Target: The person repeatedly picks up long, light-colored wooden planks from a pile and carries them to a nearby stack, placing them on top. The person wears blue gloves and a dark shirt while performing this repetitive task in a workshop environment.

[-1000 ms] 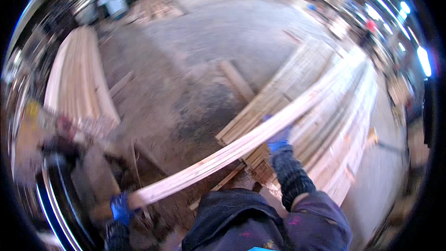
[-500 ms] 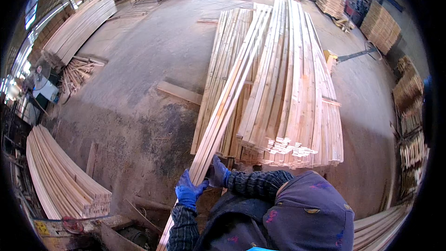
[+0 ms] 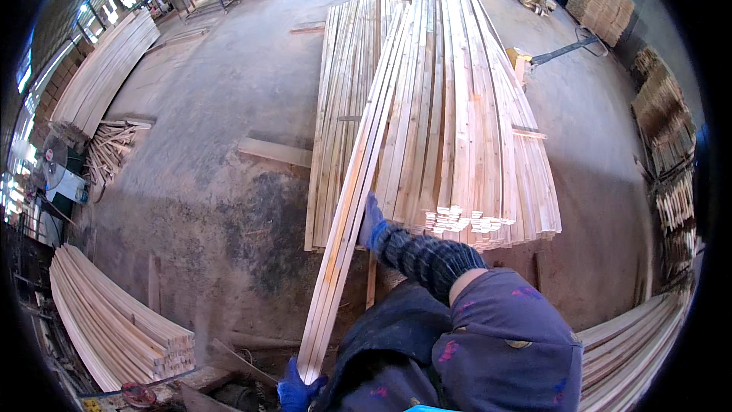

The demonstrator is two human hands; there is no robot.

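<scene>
A few long, narrow wooden boards (image 3: 339, 259) lie side by side and run from near my body to the far end of a large stack. My left hand (image 3: 297, 386), in a blue glove, is closed on their near end at the lower edge. Farther up, my right hand (image 3: 372, 223), also gloved in blue, grips their right side, with part of its fingers hidden. The big stack of boards (image 3: 465, 145) stands just beyond, its cut ends facing me. Its lower left layer (image 3: 324, 160) shows beside the boards I hold.
At the lower left is a curved-looking pile of boards (image 3: 114, 320); another stack (image 3: 107, 72) stands far left beside wood scraps (image 3: 110, 152). A loose plank (image 3: 274, 152) lies on the floor. More boards (image 3: 633, 355) are at the lower right, near a pallet jack handle (image 3: 568, 51) farther off.
My left hand has slid back toward me to the boards' near end. My right hand has moved forward along their right side. The boards' near end has shifted forward into view.
</scene>
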